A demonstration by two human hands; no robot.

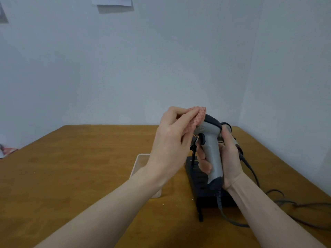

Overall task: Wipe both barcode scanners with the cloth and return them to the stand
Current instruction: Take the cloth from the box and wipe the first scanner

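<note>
Head view: the right hand [226,158] is gripping the grey plastic pistol-shaped barcode scanner with a black head and black trigger [212,140] by its handle, fingers wrapped round it, holding it upright above the black stand [202,187]. The left hand [172,138] is pinching the pink dotted cloth [198,116] between thumb and fingers and pressing it to the scanner's head at approx 10 o'clock of that head — so wiping of this scanner is under way, judging by contact.

Behind the right hand, at approx 2 o'clock from the held scanner, a second scanner [227,127] is partly showing, mostly hidden; can't tell if it's seated in the stand or whether it's been wiped. Dark cables [250,169] are trailing off to 4 o'clock across the brown wooden table [80,167]. A clear shallow plastic tray [141,161] is sitting at 9 o'clock of the stand.

Progress, as a judgement: scanner no. 1 mid-wipe, not yet returned — the other scanner's wipe and both returns prob. still left.
</note>
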